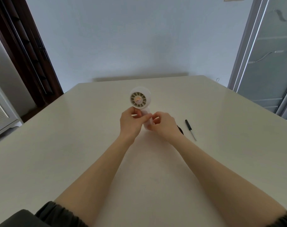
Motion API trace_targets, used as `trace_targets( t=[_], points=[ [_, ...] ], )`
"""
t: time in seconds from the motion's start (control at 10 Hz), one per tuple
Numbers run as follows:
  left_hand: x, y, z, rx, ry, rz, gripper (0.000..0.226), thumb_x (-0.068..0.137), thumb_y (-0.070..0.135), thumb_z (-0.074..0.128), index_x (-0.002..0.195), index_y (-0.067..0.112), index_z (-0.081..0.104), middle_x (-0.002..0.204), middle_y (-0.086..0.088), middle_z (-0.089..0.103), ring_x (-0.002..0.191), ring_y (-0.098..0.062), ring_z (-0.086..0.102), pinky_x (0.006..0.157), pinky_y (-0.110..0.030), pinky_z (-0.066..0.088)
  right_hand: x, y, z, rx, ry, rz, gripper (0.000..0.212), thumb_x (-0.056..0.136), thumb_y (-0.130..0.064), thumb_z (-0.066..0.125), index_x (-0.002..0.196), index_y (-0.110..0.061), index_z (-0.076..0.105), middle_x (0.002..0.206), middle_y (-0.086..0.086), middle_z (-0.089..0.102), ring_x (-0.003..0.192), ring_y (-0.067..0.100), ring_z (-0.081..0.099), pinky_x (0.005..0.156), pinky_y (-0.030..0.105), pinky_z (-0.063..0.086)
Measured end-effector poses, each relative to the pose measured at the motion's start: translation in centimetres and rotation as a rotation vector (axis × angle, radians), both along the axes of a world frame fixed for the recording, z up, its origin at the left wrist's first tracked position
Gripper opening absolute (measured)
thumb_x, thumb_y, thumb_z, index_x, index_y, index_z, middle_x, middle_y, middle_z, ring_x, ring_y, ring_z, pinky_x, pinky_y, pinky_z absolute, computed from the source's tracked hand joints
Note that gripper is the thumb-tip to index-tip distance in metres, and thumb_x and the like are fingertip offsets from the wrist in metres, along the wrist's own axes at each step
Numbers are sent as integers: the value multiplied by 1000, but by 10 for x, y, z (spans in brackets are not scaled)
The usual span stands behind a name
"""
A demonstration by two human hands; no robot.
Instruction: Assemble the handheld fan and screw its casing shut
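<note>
A white handheld fan is held upright above the cream table, its round grille facing me, a coloured sticker at its hub. My left hand grips the top of the fan's handle from the left. My right hand pinches the same handle from the right, fingertips meeting those of the left. The lower handle is partly hidden by both hands. A small black-handled screwdriver lies on the table to the right of my right hand, untouched.
A dark object peeks out behind my right wrist, mostly hidden. The table's far edge runs close to a pale wall. A dark wooden door frame stands at left, a glass door at right.
</note>
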State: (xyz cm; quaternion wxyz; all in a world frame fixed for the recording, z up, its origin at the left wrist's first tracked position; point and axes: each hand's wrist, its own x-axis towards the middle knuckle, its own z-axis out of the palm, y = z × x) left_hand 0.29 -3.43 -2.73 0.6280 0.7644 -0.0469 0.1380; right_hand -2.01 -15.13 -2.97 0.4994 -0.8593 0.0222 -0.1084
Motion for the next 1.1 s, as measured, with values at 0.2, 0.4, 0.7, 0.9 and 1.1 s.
trace_targets(
  t=[0.2, 0.4, 0.7, 0.9, 1.1],
  points=[
    [-1, -5, -5, 100, -19, 1, 36, 70, 14, 80, 58, 16, 46, 82, -9, 68, 77, -17, 64, 63, -16, 45, 1, -4, -3, -140, 50, 15, 29, 83, -25, 67, 90, 3, 64, 82, 8, 63, 71, 16, 52, 53, 21, 36],
    [1, -6, -6, 189, -78, 5, 36, 68, 19, 83, 65, 16, 47, 85, -4, 64, 82, -15, 61, 63, -15, 43, 3, -9, 0, -184, 122, 25, 33, 81, -29, 66, 87, 4, 66, 74, 5, 56, 67, 17, 46, 56, 27, 36],
    [-3, -1, -3, 217, -56, -18, 46, 64, 25, 86, 88, 12, 49, 89, 5, 60, 86, -14, 64, 72, -24, 51, 3, -9, 1, -234, 140, 46, 26, 84, -28, 66, 82, -2, 64, 72, 3, 57, 66, 17, 50, 52, 22, 37],
    [-3, 4, 5, 202, 29, -26, 60, 59, 36, 87, 97, 16, 46, 96, 8, 54, 92, -16, 60, 81, -42, 55, 0, -12, 11, -233, 95, 37, 37, 83, -19, 66, 113, 4, 61, 107, 17, 63, 94, 29, 59, 80, 35, 48],
    [-1, 17, 31, 146, 185, -120, 73, 62, 21, 88, 113, 23, 36, 123, -2, 43, 108, -21, 52, 88, -36, 49, 4, -27, 30, -164, 24, -57, 59, 84, 5, 50, 140, -9, 40, 136, 10, 47, 124, 24, 47, 99, 32, 42]
  ],
)
